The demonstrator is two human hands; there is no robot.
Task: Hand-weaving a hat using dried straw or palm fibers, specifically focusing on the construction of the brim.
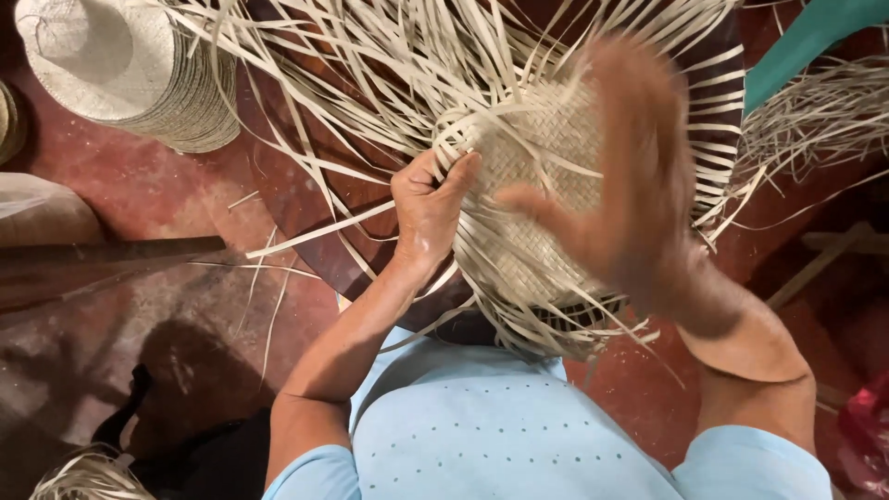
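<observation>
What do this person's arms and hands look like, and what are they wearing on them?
Both arms are bare from the upper arm down, with short light blue sleeves ending above the elbows. The left hand shows no glove, ring or watch. The right hand is motion-blurred, so small details cannot be told. The top has tiny dotted perforations.

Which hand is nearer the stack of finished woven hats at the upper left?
Left. The left hand grips the woven piece's left edge, toward the hat stack; the blurred right hand is farther right.
</observation>
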